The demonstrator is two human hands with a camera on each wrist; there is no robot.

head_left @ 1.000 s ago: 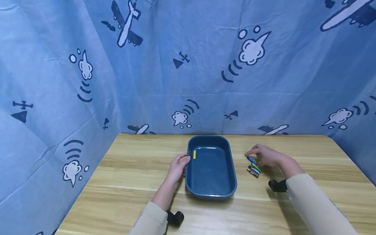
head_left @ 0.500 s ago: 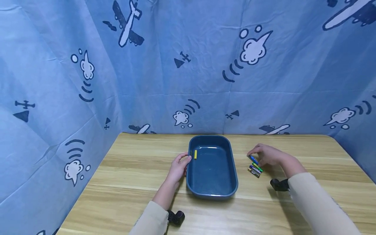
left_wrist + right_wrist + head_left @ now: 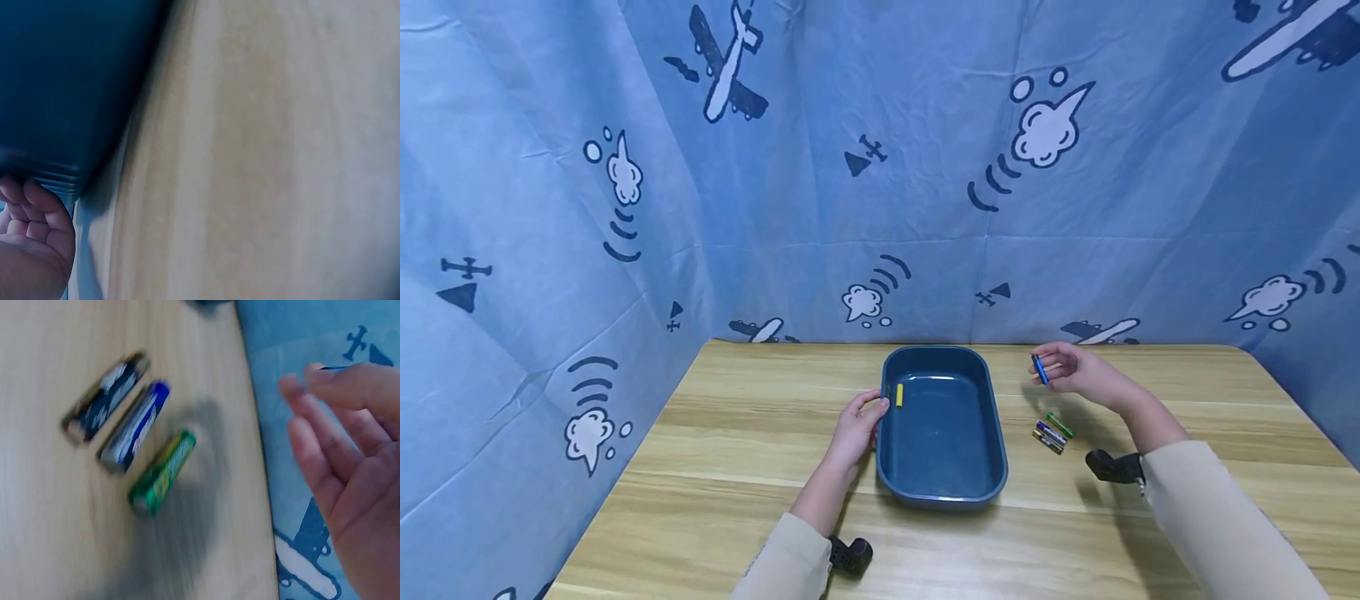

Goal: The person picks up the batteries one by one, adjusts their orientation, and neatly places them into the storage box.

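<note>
My right hand (image 3: pixel 1071 371) pinches a blue battery (image 3: pixel 1040 369) between thumb and fingers, raised above the table. In the right wrist view only a sliver of that battery shows at the fingertips. Below the hand lie a green battery (image 3: pixel 162 474), a blue and silver battery (image 3: pixel 134 427) and a dark battery with a coppery end (image 3: pixel 105 398), side by side and slanted. My left hand (image 3: pixel 855 429) grips the left rim of a dark blue plastic bin (image 3: pixel 942 498), thumb at the rim, fingers against the outer wall. Inside, a small yellow cylinder (image 3: pixel 899 395) sits near the left wall.
The wooden table (image 3: pixel 737 467) carries the bin at its middle, with the loose batteries to the bin's right. A blue curtain (image 3: pixel 925 208) with printed planes and clouds hangs behind the table's far edge and along the sides.
My right hand has taken hold of the blue battery and lifted it off the table, away from the other batteries. The left hand and the bin have stayed in place.
</note>
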